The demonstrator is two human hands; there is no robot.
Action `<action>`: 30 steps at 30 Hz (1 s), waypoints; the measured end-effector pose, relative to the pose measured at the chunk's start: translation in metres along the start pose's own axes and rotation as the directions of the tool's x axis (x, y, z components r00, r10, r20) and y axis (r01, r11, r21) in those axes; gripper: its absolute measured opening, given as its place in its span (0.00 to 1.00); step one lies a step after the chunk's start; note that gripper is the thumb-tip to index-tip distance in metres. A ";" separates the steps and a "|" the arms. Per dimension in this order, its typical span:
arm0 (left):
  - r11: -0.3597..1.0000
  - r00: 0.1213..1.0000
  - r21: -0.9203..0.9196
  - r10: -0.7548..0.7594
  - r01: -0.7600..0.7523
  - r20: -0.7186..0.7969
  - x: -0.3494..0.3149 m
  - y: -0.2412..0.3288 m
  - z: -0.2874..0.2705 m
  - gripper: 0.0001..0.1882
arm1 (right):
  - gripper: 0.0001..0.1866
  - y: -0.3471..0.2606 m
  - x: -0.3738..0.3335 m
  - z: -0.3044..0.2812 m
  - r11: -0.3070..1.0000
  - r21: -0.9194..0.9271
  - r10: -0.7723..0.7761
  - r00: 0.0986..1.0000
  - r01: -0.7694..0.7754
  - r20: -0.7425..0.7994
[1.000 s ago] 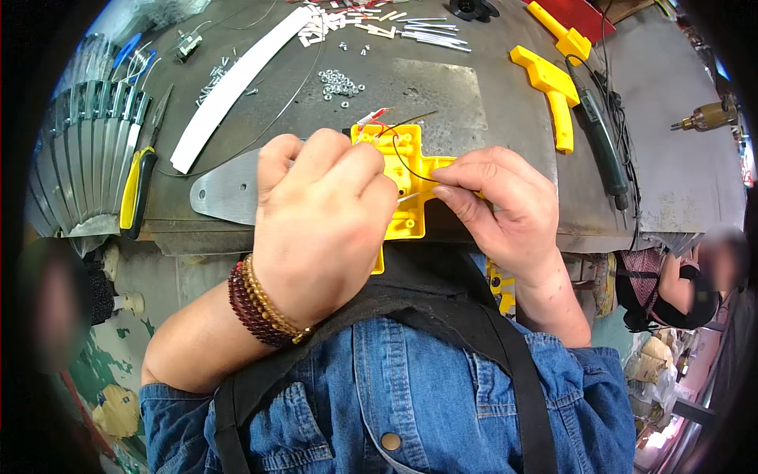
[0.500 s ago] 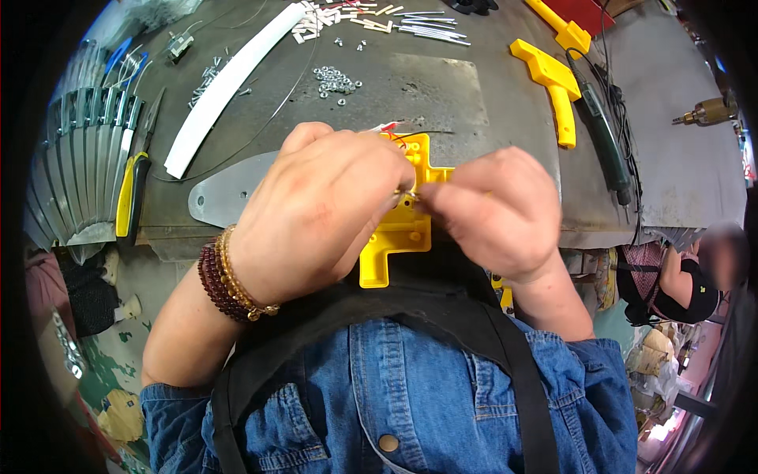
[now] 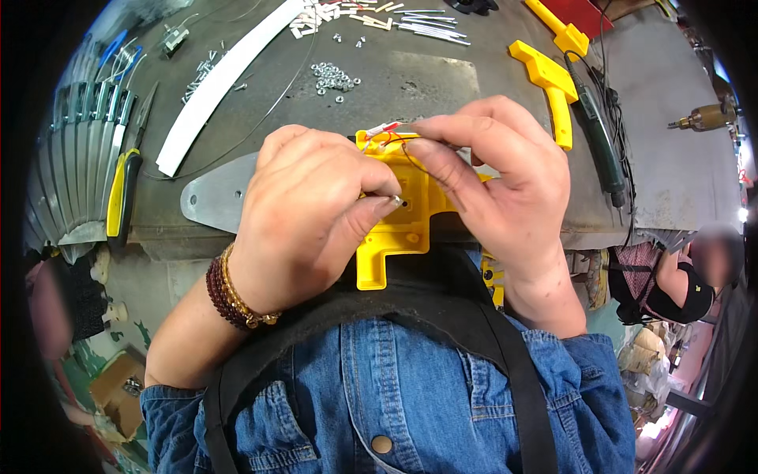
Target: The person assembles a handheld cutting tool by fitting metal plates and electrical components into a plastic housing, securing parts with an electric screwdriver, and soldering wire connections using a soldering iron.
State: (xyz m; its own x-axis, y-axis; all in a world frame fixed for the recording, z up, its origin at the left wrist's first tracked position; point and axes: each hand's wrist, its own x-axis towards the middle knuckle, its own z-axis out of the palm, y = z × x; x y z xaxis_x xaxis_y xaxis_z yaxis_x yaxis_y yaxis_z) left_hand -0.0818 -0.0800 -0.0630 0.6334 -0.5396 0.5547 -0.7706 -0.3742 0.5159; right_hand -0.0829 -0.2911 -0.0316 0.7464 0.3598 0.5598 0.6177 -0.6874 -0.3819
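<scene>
This is a workshop, to judge by the worn, stained desk (image 3: pixel 493 47), which carries a heap of nuts (image 3: pixel 333 77), scattered screws (image 3: pixel 207 73), loose yellow casings (image 3: pixel 545 71) and an open yellow housing (image 3: pixel 395 241) with thin wires (image 3: pixel 391 127). Hand tools lie toward the sides — yellow-and-black pliers (image 3: pixel 120 193), a dark corded tool (image 3: pixel 602 150), a brass-coloured tool (image 3: pixel 703 117) — and metal blades (image 3: pixel 79 170) fan out at the left. Past the desk's near edge show a bare grey floor (image 3: pixel 174 284), a cardboard box (image 3: pixel 117 391) and another person (image 3: pixel 685 296) at the right.
</scene>
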 end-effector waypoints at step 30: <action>0.944 0.979 -0.289 -0.190 0.163 -0.068 0.002 0.002 0.007 0.07 | 0.12 0.024 -0.011 0.006 0.973 0.161 0.166 0.986 -0.164 0.001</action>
State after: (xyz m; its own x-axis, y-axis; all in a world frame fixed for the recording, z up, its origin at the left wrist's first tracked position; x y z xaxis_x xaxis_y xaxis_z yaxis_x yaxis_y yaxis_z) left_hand -0.0824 -0.0876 -0.0656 0.7716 -0.4057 0.4899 -0.6034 -0.2233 0.7655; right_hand -0.0750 -0.3077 -0.0516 0.8391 0.2411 0.4877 0.5184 -0.6262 -0.5823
